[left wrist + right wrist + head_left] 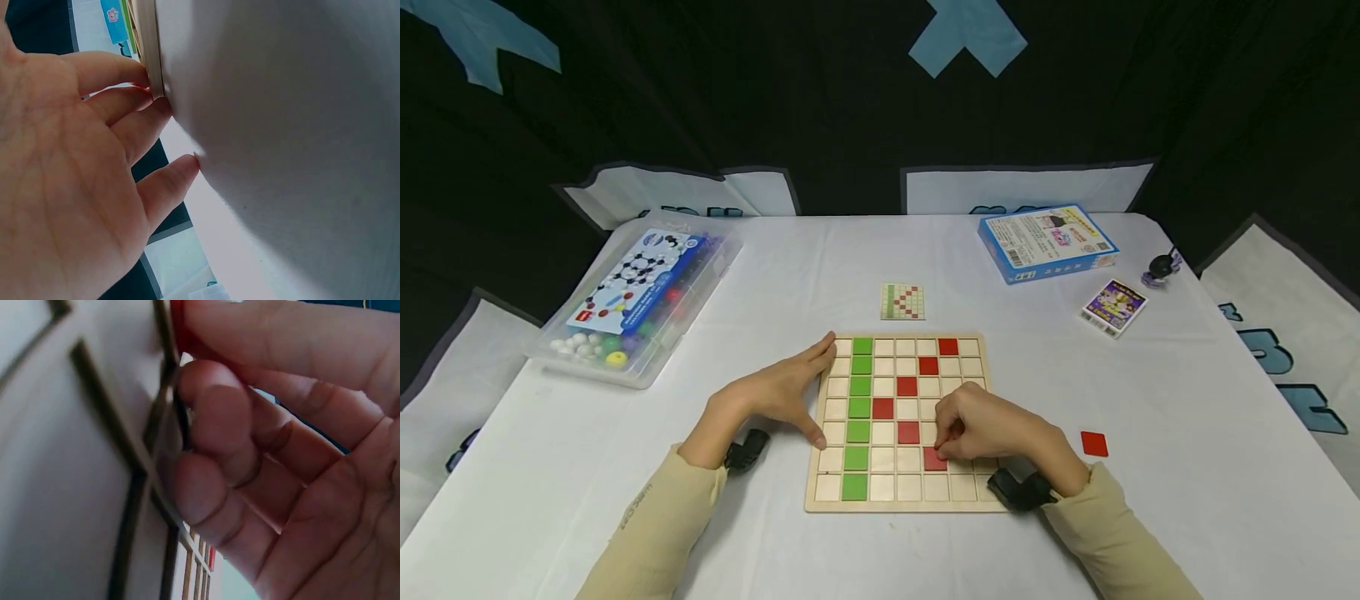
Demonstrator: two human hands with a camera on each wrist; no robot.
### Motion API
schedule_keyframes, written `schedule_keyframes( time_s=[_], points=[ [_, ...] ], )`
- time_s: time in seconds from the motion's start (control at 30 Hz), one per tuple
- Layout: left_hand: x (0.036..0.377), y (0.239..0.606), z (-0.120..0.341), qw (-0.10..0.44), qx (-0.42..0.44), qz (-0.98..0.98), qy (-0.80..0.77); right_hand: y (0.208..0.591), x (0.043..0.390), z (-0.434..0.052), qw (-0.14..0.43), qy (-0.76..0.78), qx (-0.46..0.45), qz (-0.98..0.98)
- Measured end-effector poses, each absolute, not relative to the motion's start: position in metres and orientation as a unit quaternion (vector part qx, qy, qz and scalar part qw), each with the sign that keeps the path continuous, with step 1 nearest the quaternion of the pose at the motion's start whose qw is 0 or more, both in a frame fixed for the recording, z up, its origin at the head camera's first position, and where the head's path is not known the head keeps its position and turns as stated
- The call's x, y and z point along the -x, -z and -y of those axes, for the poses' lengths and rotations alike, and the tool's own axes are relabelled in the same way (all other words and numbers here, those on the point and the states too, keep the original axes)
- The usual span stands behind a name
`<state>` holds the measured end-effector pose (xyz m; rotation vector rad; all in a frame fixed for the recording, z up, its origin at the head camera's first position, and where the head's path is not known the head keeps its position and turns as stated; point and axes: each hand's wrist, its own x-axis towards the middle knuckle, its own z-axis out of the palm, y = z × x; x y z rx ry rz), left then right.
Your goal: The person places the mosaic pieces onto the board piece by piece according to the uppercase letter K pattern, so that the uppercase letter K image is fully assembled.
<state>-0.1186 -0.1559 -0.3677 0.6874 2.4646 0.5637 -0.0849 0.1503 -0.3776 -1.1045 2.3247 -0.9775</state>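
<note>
A wooden grid board (842, 507) lies on the table, holding a column of green tiles (858, 407) near its left side. Red tiles (882, 408) run across its cells in a sideways V. My left hand (778, 390) spreads along the board's left edge, thumb and fingers touching it; in the left wrist view its fingertips (164, 107) meet the wooden edge. Low on the board, my right hand (988, 423) holds the lowest red tile (934, 460) at its cell. Its other fingers (222, 419) are curled over the grid.
A pattern card (902, 302) lies beyond the board. One loose red tile (1093, 443) is to the right. At back left sits a clear plastic case (647, 379) of coloured balls; at back right are a blue box (1048, 242), a small card box (1114, 308) and a small black object (1161, 267).
</note>
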Motion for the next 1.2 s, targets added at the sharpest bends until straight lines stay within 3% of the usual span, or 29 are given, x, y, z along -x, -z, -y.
schedule_keyframes(
  time_s=[0.37,0.83,1.2],
  points=[
    [0.119,0.367,0.155,0.258,-0.257,-0.907,-0.212,0.37,0.097,-0.193,0.158,0.338,0.325,-0.869],
    [0.118,0.367,0.156,0.259,-0.251,-0.907,-0.216,0.359,0.093,-0.295,0.287,0.301,0.118,-0.902],
    [0.118,0.368,0.156,0.259,-0.254,-0.906,-0.217,0.362,0.094,-0.302,0.273,0.249,0.098,-0.924]
  ],
)
